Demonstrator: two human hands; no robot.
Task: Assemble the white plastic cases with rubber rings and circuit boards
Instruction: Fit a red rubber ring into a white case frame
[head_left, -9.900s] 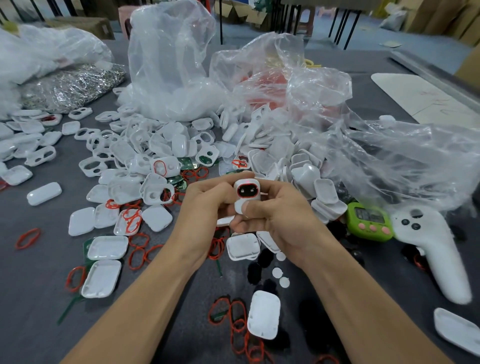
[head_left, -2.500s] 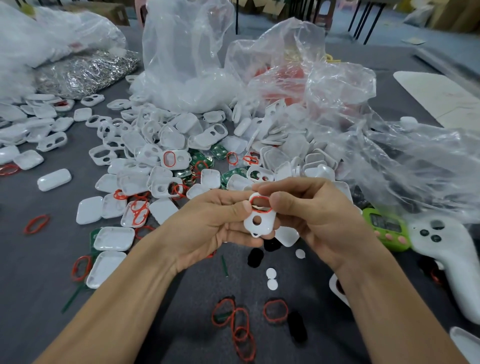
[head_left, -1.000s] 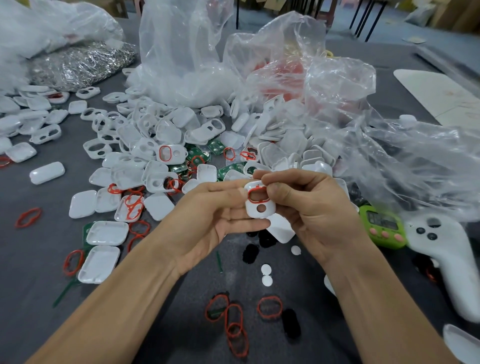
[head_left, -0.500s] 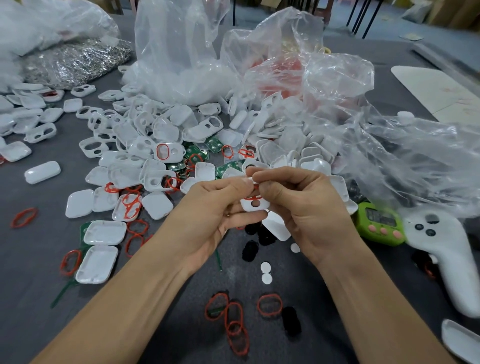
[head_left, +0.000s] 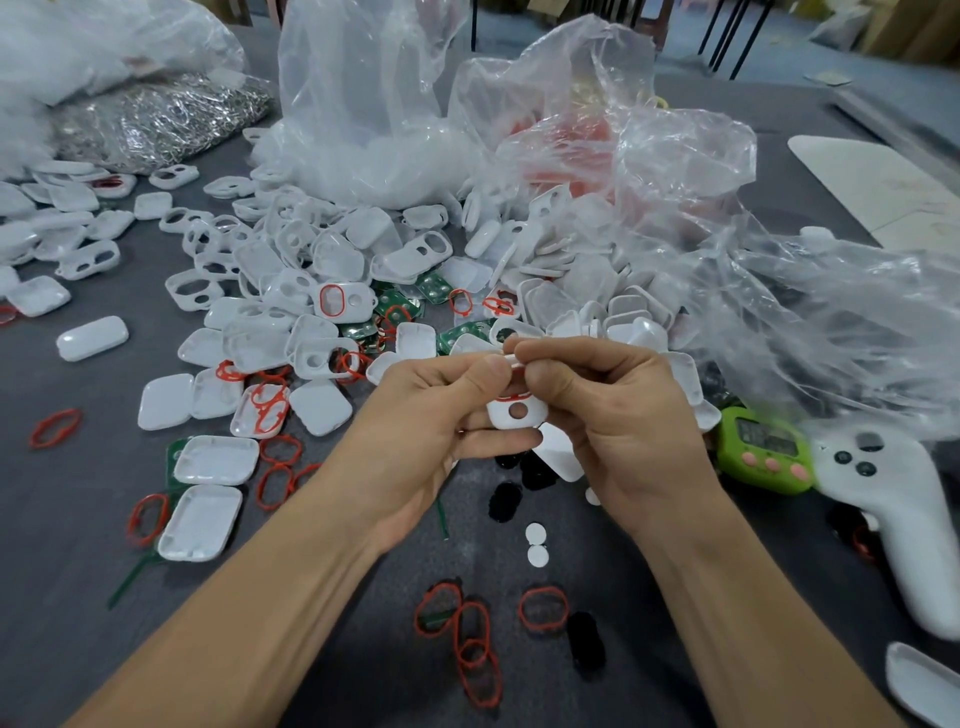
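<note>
Both hands meet above the middle of the dark grey table (head_left: 62, 545), holding one small white plastic case half (head_left: 517, 414) with a round hole in its lower face. The left hand (head_left: 431, 431) has its fingers curled under the piece and its thumb bent over the top, gripping it from the left. The right hand (head_left: 628, 426) comes in from the other side. Its forefinger and thumb are drawn together in a pinch at the case's upper edge, and the other fingers are curled below. A thin red rubber ring (head_left: 511, 397) shows as a short strip across the case just under the thumbs. How far it sits in its groove cannot be told, since the fingers cover most of it. Behind the hands lies a broad heap of white plastic case shells (head_left: 311, 270), some solid, some with openings, and among them small green circuit boards (head_left: 400, 310). Loose red rubber rings (head_left: 543, 608) lie on the table near the forearms, beside black oval pads (head_left: 586, 642) and two white round discs (head_left: 536, 544). Crumpled clear plastic bags (head_left: 363, 104) rise at the back, with a bag of shiny silver metal parts (head_left: 161, 119) at far left. To the right sit a lime-green digital timer (head_left: 763, 451) and — just beside it — a white handheld controller (head_left: 893, 519).
</note>
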